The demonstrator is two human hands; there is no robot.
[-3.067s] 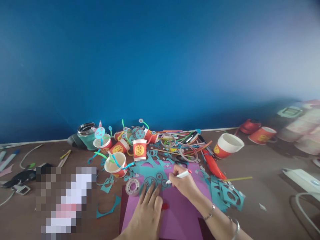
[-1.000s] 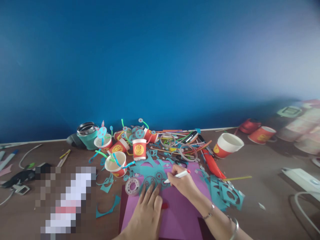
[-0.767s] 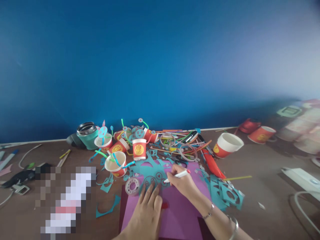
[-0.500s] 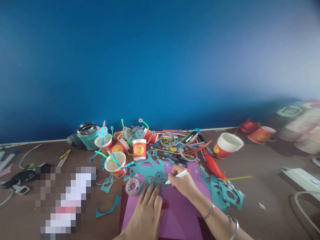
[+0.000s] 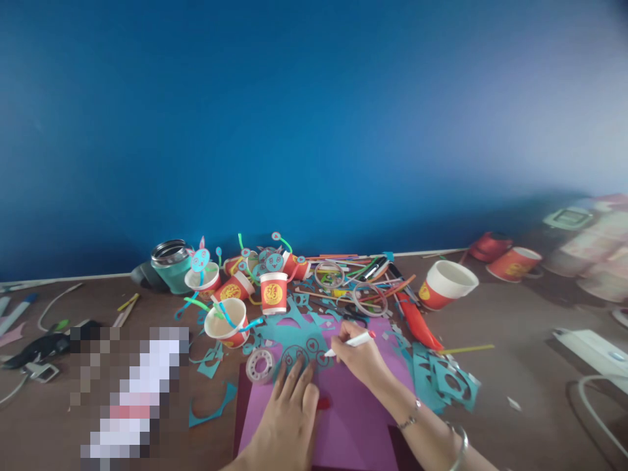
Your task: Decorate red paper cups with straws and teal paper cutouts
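Note:
A white marker with a red end [image 5: 357, 339] is gripped in my right hand [image 5: 354, 353], its tip at the right edge of a teal paper sheet [image 5: 282, 335]. Circles drawn on that sheet include a small one with a heart [image 5: 313, 346] and a larger face, partly hidden by fingers. My left hand [image 5: 293, 399] lies flat, fingers stretched over the lower edge of the teal sheet. Both rest on purple paper [image 5: 350, 418]. Beside my left fingers sits a tape roll [image 5: 260, 366]. A red cap-like piece [image 5: 322, 403] lies by my left thumb.
Red and white paper cups [image 5: 273, 294] with straws and paper faces crowd the back left, near a teal thermos [image 5: 173, 267]. Scissors, straws and tape rings [image 5: 370, 299] pile up behind the sheet. Teal scraps [image 5: 446, 379] and a stacked cup [image 5: 447, 286] are on the right.
My right hand and the marker have shifted very slightly; the tip remains by the small circle at the sheet's right edge. My left hand stays in place.

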